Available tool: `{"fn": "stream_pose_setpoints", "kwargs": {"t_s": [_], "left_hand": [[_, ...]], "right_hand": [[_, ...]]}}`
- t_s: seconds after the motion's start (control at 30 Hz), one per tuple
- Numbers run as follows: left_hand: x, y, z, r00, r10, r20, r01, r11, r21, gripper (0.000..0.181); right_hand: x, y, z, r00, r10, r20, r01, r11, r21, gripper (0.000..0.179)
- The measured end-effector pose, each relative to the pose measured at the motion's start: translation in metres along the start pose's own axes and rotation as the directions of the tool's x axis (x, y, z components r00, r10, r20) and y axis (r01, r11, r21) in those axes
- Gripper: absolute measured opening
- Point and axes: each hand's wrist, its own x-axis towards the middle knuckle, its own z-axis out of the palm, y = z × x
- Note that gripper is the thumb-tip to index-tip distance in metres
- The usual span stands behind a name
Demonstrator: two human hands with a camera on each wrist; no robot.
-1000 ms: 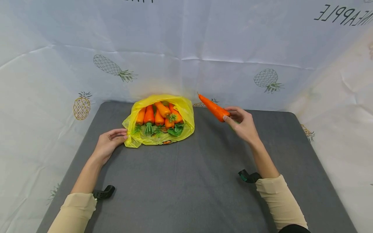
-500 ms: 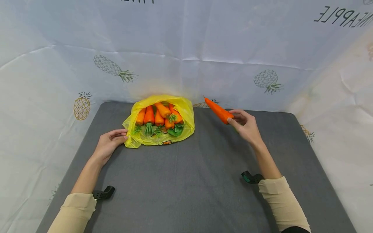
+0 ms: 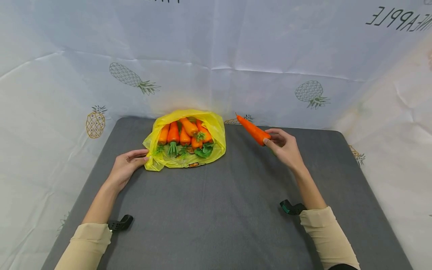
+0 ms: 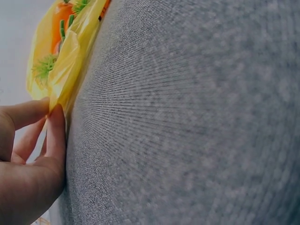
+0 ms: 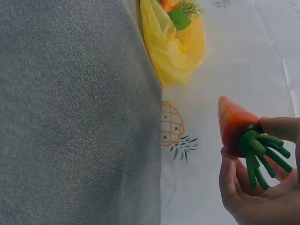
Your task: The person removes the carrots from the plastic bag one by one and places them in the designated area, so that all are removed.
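Carrot [image 3: 253,129]: orange, tapered, green-stemmed.

"Up on the right, dark lettering [image 3: 399,18] on the white backdrop [image 3: 256,41]: 'NEAPPLE', running right to left, its start lost past the edge!"
"And along the top?"
"Another scrap of writing [image 3: 164,1] there, cropped beyond reading!"

Beige sleeves [image 3: 328,236]; black curved wrist devices [image 3: 121,223], right one green-patched.
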Motion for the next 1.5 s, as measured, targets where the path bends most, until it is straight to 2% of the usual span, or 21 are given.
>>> {"fn": "stream_pose_setpoints", "kwargs": {"t_s": [0.3, 0.5, 0.67, 0.8, 1.27, 1.5], "left_hand": [[-0.0002, -0.0002, 0.0004, 1.000, 0.019, -0.014, -0.020, 0.999, -0.050, 0.056], [0.0005, -0.0012, -0.0002, 0.999, 0.033, -0.012, -0.034, 0.994, -0.105, 0.062], [0.0021, -0.0013, -0.0004, 1.000, 0.024, -0.014, -0.024, 0.998, -0.049, 0.067], [0.0015, -0.0012, -0.0005, 1.000, 0.028, -0.015, -0.028, 1.000, -0.003, 0.064], [-0.0039, -0.0011, 0.0039, 0.990, 0.137, -0.019, -0.137, 0.990, -0.024, 0.049], [-0.0033, -0.0011, 0.0060, 0.988, 0.153, -0.014, -0.153, 0.988, -0.008, 0.046]], "right_hand": [[-0.0019, 0.0033, 0.0013, 1.000, -0.001, 0.000, 0.001, 1.000, -0.003, 0.037], [-0.0027, 0.0051, 0.0019, 1.000, -0.005, 0.002, 0.005, 1.000, 0.000, 0.038], [-0.0033, 0.0047, 0.0025, 1.000, -0.010, 0.002, 0.010, 1.000, 0.007, 0.037], [-0.0037, 0.0041, 0.0036, 1.000, -0.012, 0.005, 0.012, 1.000, 0.015, 0.037], [-0.0041, 0.0019, 0.0066, 1.000, 0.005, 0.009, -0.005, 1.000, 0.014, 0.037], [-0.0051, 0.0010, 0.0075, 1.000, 0.011, 0.011, -0.011, 1.000, 0.003, 0.037]]}}
